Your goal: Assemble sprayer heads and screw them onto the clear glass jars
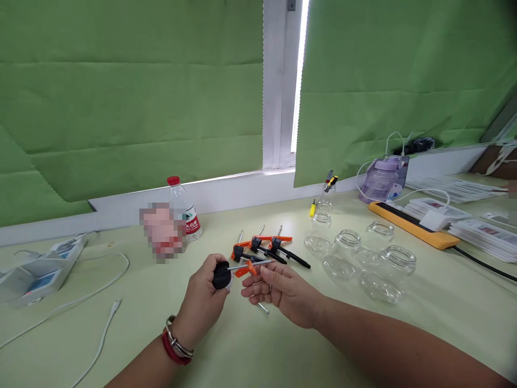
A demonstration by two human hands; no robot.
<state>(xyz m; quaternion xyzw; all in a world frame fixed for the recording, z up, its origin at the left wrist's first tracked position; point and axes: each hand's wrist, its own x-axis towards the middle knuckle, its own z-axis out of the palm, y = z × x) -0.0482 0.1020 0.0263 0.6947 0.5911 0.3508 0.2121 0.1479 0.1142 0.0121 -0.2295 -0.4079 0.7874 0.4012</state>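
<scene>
My left hand (204, 296) is closed around a black rounded part (222, 275) from which a thin metal rod (238, 268) runs to the right. An orange piece (252, 268) sits on that rod. The thumb and index finger of my right hand (283, 291) pinch near the orange piece and the rod's end; the other fingers are loosely curled. Just beyond my hands lie several black-and-orange tools (277, 245) with metal shafts, side by side. Below my right hand, the end of another metal rod (263, 308) shows; the rest is hidden.
Several clear jars (347, 253) stand right of my hands; screwdrivers (331, 183) stand in a jar behind. At right are an orange power strip (412, 223), a purple bottle (379, 180) and stacked cards (488, 237). A red-capped bottle (191, 215) and white cable (103, 334) are left.
</scene>
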